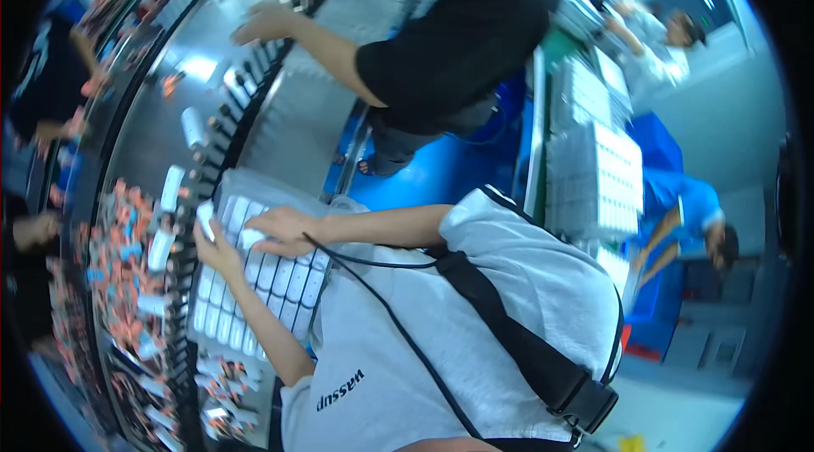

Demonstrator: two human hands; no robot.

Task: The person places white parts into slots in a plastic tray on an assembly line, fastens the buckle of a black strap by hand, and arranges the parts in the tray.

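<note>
Left hand grips white tube over tray left edge; right hand open, flat on tube rows. Advice: seat tube upright, steady tray.

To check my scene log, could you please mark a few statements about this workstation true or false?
1. The left hand holds a white tube. True.
2. The right hand hangs clear of the tray. False: it rests on the tray's tubes.
3. The tray's tubes are red. False: they are white.
4. A person in a black top reaches over the conveyor. True.
</note>
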